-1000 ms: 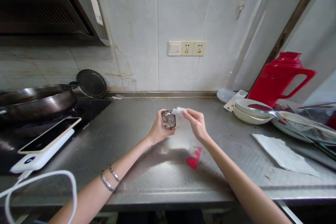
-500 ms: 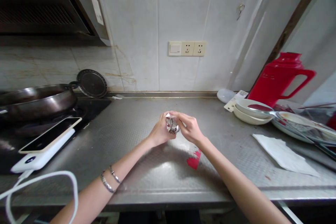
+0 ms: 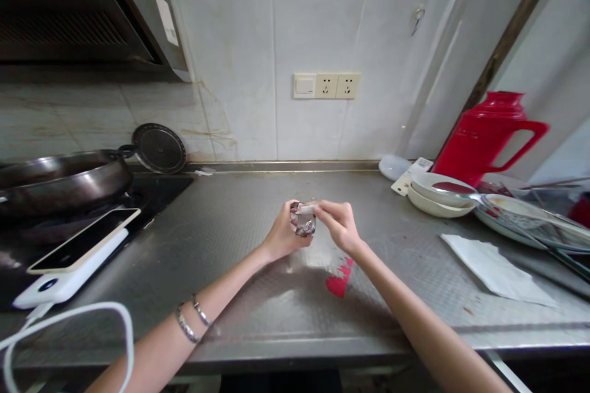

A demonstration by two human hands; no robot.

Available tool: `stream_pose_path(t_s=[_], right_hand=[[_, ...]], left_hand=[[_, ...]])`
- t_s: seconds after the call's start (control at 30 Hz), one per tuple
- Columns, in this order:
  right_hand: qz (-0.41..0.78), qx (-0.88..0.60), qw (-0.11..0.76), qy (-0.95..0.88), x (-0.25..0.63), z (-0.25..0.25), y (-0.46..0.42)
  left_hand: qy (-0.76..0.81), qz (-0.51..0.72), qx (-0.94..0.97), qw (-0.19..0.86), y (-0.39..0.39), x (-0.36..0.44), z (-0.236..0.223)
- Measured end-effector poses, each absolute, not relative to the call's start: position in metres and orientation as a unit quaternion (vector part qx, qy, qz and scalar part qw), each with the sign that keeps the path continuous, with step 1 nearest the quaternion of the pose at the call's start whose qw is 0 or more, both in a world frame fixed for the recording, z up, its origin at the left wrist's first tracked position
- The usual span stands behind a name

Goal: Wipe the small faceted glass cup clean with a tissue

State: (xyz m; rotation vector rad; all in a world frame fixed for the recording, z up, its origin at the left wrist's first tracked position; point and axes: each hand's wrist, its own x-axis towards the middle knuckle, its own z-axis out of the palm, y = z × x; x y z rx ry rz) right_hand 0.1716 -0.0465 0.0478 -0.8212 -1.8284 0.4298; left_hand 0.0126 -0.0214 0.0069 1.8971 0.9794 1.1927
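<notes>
My left hand (image 3: 281,232) is wrapped around the side of a small, shiny, see-through container (image 3: 305,225) with dark patches, held above the steel counter (image 3: 221,221). I cannot tell whether it is glass or plastic. The fingers of my right hand (image 3: 340,224) are pinched on a pale strip (image 3: 308,208) across the container's upper side. It looks like a label, film or bit of tissue, too small to be sure. Below my right wrist lies a red ragged patch (image 3: 338,284) on the counter.
A pan (image 3: 64,184) sits on the stove at left, near a phone (image 3: 85,239) on a white power bank (image 3: 69,279) with a looping cable (image 3: 126,325). At right stand a red thermos (image 3: 479,135), bowls (image 3: 437,206), a plate (image 3: 488,221) and a white tissue (image 3: 498,270).
My right hand has shifted slightly right, and the pale strip now shows across the container. My left hand keeps its hold. The whole view has moved a little.
</notes>
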Motion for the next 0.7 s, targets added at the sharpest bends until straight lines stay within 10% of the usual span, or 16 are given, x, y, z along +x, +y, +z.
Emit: stream_pose_path(t_s=[0.27,0.7], right_hand=[[0.175,-0.433,0.661,-0.587,0.17,0.044,-0.031],[0.142,-0.317,0.487,-0.801,0.162,0.033,-0.038]], left_hand=[[0.364,0.478,0.694,0.397,-0.024,0.015,0.005],[0.365,0.491,0.647,0.455,-0.021,0.02,0.001]])
